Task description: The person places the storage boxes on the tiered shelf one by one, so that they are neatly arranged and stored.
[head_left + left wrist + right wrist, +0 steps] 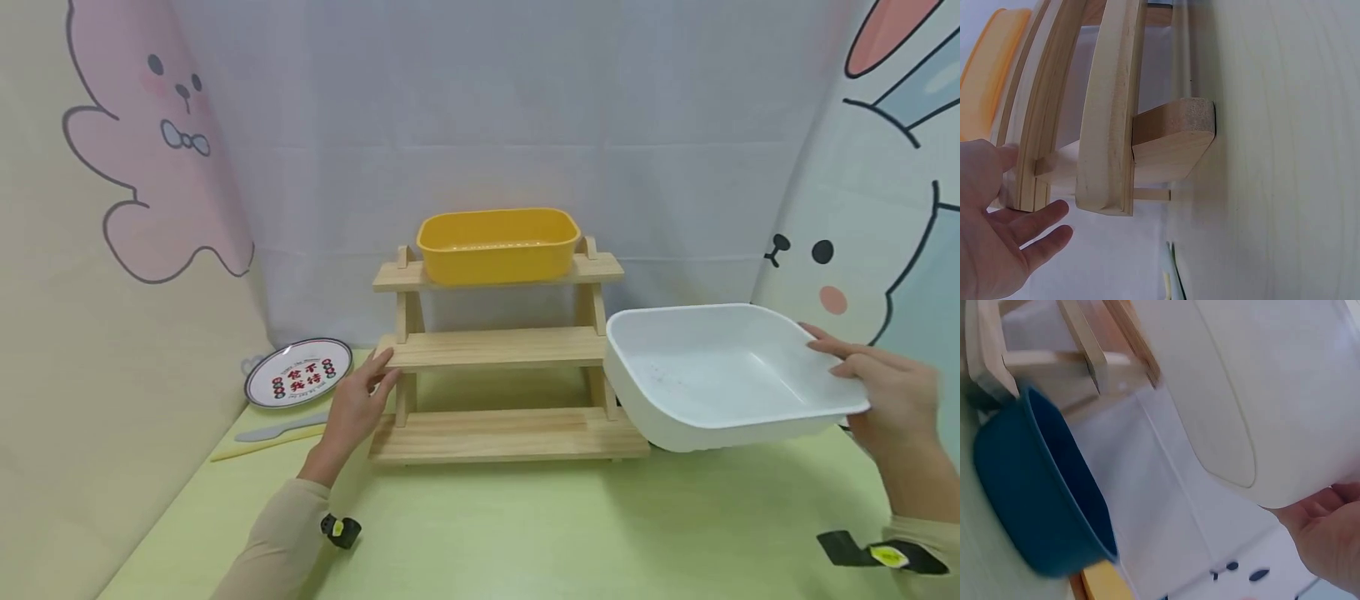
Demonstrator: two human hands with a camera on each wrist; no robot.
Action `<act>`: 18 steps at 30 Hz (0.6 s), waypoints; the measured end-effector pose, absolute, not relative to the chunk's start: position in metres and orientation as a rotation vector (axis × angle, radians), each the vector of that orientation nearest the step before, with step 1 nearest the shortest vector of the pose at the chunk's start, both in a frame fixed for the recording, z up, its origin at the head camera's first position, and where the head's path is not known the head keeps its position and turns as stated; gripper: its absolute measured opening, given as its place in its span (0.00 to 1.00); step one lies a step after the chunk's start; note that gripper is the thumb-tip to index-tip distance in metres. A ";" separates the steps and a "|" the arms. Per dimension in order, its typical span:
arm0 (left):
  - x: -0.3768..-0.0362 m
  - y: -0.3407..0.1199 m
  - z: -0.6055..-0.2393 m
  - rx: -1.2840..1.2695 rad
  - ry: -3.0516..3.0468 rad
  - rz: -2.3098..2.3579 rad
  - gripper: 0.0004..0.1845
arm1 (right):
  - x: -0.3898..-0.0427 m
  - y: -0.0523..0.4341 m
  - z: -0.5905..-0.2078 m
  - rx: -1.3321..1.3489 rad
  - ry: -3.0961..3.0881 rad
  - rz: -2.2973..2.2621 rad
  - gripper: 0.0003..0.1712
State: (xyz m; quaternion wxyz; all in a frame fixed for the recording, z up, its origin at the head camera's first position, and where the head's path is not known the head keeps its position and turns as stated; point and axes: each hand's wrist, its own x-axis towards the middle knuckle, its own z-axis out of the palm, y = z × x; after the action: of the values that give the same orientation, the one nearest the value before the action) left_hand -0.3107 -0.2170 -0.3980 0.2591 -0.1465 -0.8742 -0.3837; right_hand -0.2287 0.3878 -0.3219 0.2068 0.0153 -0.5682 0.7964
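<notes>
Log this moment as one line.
left hand: grips three-tier pale wooden shelf, middle board; right hand: holds white rectangular plastic basin, raised; yellow rectangular plastic basin: on top board; dark-blue plastic basin: beside shelf

- On the oval plate (298,350) at the counter's (480,533) far left corner stand four large red characters (303,377) in two columns.
- In the right column, 不 stands above 待.
- In the left column, 我 stands at the bottom; the one above resembles 怠, its strokes too blurred to confirm.
- A line of tiny dark lettering runs above these, another below, both too small to read.
- The left black band (342,532) and the right black band (915,557) each bear a yellow label with dark, illegible markings.
</notes>
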 end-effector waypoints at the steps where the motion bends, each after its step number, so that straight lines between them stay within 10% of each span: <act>1: -0.311 -0.217 -0.398 -0.396 -2.367 -1.039 0.25 | -0.229 0.380 -0.318 0.010 -1.576 2.215 0.26; 18: -0.312 -0.215 -0.398 -0.354 -2.395 -1.032 0.25 | -0.272 0.256 -0.301 0.000 -1.901 1.934 0.18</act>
State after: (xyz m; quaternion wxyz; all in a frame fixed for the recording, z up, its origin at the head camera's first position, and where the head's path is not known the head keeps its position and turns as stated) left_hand -0.3116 -0.2149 -0.3980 0.2521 -0.1303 -0.8806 -0.3794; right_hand -0.2721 0.2558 -0.3009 0.2133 0.0000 -0.6849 0.6967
